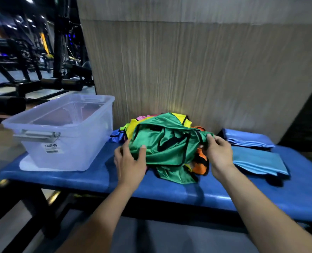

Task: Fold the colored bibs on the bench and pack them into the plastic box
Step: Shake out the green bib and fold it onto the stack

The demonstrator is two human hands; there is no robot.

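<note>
A crumpled green bib (167,143) with black trim lies on top of a heap of colored bibs (200,161) in yellow, orange, pink and blue, in the middle of the blue padded bench (169,190). My left hand (128,161) pinches the green bib's left edge between thumb and fingers. My right hand (218,152) grips its right edge near the top. A clear plastic box (63,132) with a grey latch handle and a white label stands open on the bench to the left, with nothing visible inside.
Folded light-blue cloths (257,159) lie on the bench to the right of the heap. A wood-grain wall panel (197,70) rises right behind the bench. Dark gym machines (32,61) fill the far left. Floor shows below the bench's front edge.
</note>
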